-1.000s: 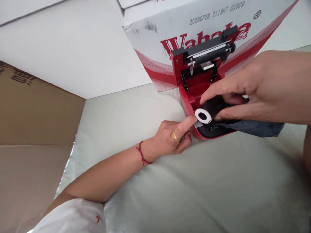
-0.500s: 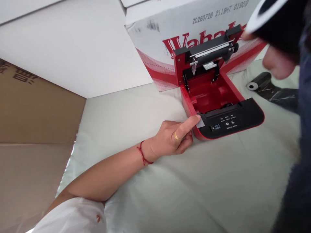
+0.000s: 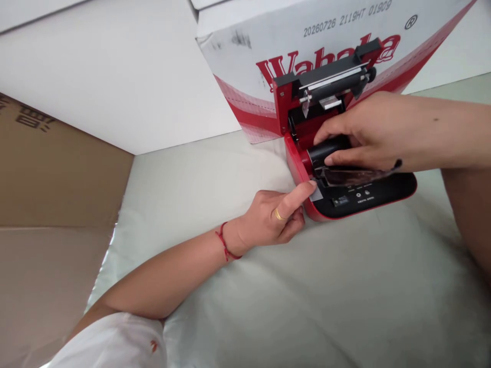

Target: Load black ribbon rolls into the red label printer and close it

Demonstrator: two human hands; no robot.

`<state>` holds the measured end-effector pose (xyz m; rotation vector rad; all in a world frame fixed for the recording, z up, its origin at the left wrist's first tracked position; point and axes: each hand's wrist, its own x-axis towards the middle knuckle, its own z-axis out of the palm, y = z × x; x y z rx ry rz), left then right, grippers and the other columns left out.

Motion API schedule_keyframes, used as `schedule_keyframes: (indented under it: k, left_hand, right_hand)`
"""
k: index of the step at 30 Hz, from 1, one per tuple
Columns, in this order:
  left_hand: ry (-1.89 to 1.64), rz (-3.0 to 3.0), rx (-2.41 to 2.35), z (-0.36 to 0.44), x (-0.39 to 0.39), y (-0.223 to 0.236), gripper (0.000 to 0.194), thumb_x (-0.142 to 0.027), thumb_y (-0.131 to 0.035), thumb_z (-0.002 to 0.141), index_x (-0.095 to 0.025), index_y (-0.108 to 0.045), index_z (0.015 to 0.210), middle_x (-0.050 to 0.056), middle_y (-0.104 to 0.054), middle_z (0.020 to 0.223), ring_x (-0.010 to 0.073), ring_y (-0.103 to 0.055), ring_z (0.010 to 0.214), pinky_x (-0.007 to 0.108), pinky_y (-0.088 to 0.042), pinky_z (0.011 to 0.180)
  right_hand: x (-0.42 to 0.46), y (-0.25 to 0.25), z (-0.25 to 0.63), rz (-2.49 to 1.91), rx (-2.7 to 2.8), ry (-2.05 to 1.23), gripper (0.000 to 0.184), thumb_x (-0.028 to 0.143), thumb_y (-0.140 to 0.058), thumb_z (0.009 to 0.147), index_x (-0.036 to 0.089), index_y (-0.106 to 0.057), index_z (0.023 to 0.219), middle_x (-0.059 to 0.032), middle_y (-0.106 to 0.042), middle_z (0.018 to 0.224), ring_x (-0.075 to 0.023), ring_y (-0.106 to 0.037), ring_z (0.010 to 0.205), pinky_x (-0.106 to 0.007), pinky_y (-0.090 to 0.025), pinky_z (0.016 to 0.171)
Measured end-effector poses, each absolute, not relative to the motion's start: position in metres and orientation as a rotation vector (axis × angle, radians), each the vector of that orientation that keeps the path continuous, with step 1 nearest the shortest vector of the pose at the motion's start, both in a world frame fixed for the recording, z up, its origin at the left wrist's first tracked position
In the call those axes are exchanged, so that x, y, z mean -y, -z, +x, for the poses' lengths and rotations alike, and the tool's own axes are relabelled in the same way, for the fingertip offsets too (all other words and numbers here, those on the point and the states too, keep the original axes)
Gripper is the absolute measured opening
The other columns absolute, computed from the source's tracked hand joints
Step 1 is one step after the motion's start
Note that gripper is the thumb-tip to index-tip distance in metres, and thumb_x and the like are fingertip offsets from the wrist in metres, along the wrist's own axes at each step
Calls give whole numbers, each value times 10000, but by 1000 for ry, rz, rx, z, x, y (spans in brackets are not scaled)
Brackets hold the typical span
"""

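Note:
A red and black printer [image 3: 368, 204] with a raised lid sits on pale green cloth. My left hand [image 3: 274, 217] presses its index fingertip on the printer's near left corner, over a small grey patch [image 3: 316, 194]; the other fingers are curled against the side. Inside the open compartment, my right hand [image 3: 368, 133] grips a black ribbon roll [image 3: 324, 152] between thumb and fingers. Loose glossy black film [image 3: 356, 176] runs from the roll across the front panel. The roll's right end is hidden behind my right hand.
Close behind the raised lid stands a white and red carton [image 3: 245, 92]. A white panel [image 3: 95, 76] rises at the back left, and a brown cardboard box [image 3: 57, 168] is at the left. The green cloth [image 3: 287, 306] is wrinkled.
My right hand has come down from the upper right into the printer's compartment with a black roll. The roll that lay right of the printer no longer shows. My left hand stays put.

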<state>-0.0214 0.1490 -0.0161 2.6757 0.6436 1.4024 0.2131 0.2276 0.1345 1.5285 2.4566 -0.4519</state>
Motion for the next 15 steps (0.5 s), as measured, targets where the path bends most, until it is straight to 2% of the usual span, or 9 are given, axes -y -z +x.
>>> schedule_keyframes:
  k: [2,7,12,15]
  left_hand:
    - [-1410,2670,-632,-21,-149,16,800,-59,-536,988,-132,-337,1759,-95,-659,731,104,-487,521,212,-402,517]
    - [-1404,2677,-653,-21,-149,15,796,-72,-535,999,-150,-326,1764,-96,-645,720,105,-471,521,211,-384,506]
    - [-1383,2697,-649,-22,-149,14,752,-57,-545,983,-122,-381,1715,-81,-681,760,96,-473,525,211,-399,513]
    - [-1394,2686,-644,-22,-148,14,739,-46,-545,978,-117,-397,1699,-80,-681,766,93,-487,530,209,-396,515]
  right_hand:
    - [-227,-130,213,1535,-2399,408,320,393,-733,1033,306,-824,1327,26,-748,855,-95,-567,702,-317,-337,718]
    - [-224,-129,206,1519,-2347,289,309,490,-775,1018,317,-856,1261,4,-755,859,-150,-660,852,-327,-372,803]
    - [-222,-140,192,1398,-2205,196,336,506,-704,1080,225,-855,1185,15,-755,850,-95,-664,823,-342,-336,784]
    - [-225,-143,193,1379,-2217,197,301,445,-682,1095,219,-867,1167,24,-798,939,-58,-677,814,-294,-394,787]
